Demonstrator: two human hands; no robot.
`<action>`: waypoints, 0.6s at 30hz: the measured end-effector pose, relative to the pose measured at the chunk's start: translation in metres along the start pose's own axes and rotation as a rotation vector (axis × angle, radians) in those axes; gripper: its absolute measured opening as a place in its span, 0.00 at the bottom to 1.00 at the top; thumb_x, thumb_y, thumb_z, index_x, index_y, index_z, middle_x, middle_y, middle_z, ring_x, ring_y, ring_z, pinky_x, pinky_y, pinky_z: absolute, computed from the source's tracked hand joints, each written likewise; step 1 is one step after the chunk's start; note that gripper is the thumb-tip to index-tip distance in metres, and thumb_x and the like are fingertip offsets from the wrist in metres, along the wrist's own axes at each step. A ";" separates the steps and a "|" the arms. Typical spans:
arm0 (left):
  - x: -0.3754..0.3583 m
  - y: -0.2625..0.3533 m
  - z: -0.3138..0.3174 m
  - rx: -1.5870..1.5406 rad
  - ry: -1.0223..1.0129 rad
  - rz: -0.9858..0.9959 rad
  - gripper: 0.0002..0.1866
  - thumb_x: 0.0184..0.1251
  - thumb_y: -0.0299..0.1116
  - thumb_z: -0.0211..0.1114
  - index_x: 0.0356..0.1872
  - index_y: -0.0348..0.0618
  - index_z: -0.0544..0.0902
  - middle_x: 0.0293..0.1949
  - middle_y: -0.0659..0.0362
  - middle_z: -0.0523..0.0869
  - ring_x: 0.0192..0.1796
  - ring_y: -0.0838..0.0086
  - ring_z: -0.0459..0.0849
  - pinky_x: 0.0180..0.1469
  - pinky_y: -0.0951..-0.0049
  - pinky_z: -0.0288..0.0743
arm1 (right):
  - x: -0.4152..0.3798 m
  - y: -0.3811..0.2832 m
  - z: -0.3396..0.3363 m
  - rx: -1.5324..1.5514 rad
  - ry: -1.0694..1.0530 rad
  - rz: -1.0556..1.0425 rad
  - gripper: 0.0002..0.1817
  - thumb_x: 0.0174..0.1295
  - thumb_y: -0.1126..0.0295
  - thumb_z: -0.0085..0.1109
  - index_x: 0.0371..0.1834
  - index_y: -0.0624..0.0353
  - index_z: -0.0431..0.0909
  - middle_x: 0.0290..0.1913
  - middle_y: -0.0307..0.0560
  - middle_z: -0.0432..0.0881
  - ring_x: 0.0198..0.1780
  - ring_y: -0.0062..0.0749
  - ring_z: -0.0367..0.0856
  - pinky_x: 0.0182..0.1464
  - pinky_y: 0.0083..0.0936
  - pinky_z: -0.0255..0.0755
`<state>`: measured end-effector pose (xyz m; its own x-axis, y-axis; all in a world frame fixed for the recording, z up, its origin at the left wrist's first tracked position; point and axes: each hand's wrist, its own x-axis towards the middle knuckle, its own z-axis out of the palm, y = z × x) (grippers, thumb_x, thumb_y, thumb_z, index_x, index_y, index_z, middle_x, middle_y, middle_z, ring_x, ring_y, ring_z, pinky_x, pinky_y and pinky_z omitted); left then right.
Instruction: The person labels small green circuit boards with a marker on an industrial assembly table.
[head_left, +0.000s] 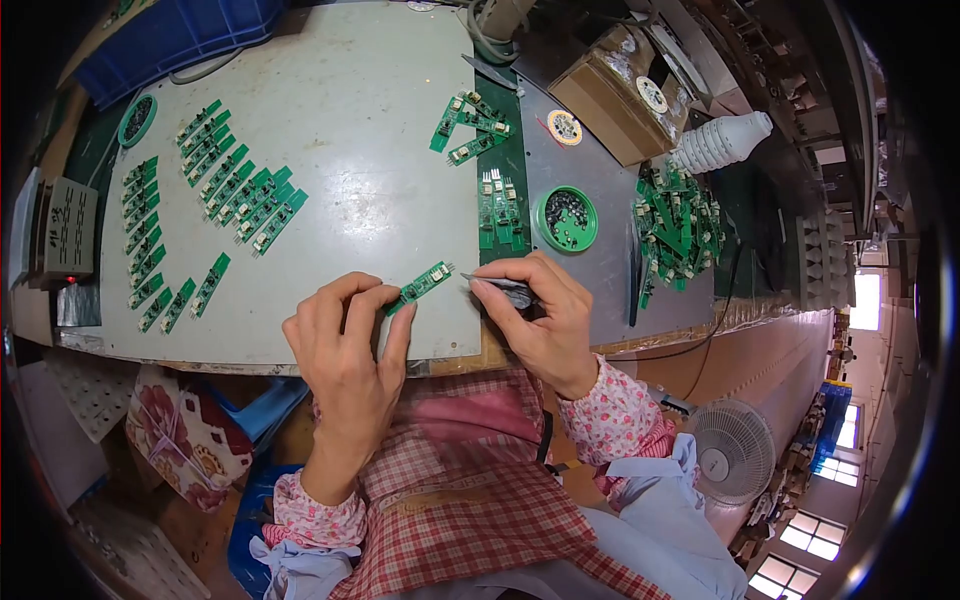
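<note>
"Where is the circuit board point(427, 284)?"
"Pinched in my left hand point(345, 330), its pins towards the pointed tool point(514, 291) grasped in my right hand point(548, 312)."
"Step shown?"
"Steadying and aligning, I judge; closer work calls for a fine grip."
"Surroundings?"
"Worktop point(360, 150): slanting rows of boards point(281, 222), green dish point(594, 225). Off it: a fan point(733, 452)."

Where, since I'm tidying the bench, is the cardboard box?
In the head view, the cardboard box sits at the upper right, beyond the right-hand green dish, beside the white ridged stack.
</note>
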<state>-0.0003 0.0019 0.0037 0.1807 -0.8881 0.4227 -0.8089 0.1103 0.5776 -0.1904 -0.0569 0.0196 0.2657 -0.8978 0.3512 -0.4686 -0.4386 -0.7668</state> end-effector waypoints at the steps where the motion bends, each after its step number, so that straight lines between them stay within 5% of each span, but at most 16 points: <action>1: 0.000 0.000 0.000 -0.005 -0.009 0.005 0.14 0.60 0.28 0.79 0.46 0.46 0.87 0.48 0.62 0.87 0.51 0.65 0.82 0.54 0.64 0.66 | 0.000 -0.001 0.001 -0.001 -0.007 0.001 0.08 0.62 0.75 0.76 0.43 0.60 0.88 0.34 0.46 0.86 0.32 0.35 0.84 0.34 0.29 0.75; 11: 0.006 0.006 0.004 -0.087 0.012 0.040 0.13 0.64 0.27 0.77 0.48 0.44 0.87 0.35 0.62 0.86 0.37 0.69 0.81 0.49 0.66 0.64 | 0.008 -0.006 0.008 -0.036 -0.005 -0.123 0.08 0.61 0.75 0.76 0.41 0.58 0.87 0.32 0.45 0.85 0.31 0.37 0.83 0.33 0.31 0.74; 18: 0.000 -0.003 0.002 -0.111 -0.027 0.050 0.14 0.62 0.29 0.79 0.49 0.45 0.89 0.32 0.62 0.84 0.36 0.69 0.80 0.47 0.66 0.64 | 0.014 -0.004 0.012 -0.100 -0.049 -0.186 0.08 0.59 0.77 0.77 0.40 0.61 0.88 0.30 0.46 0.85 0.29 0.35 0.82 0.31 0.30 0.73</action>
<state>0.0006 0.0008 0.0007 0.1252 -0.8919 0.4346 -0.7490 0.2023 0.6309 -0.1744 -0.0668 0.0214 0.3947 -0.7991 0.4534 -0.4885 -0.6005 -0.6330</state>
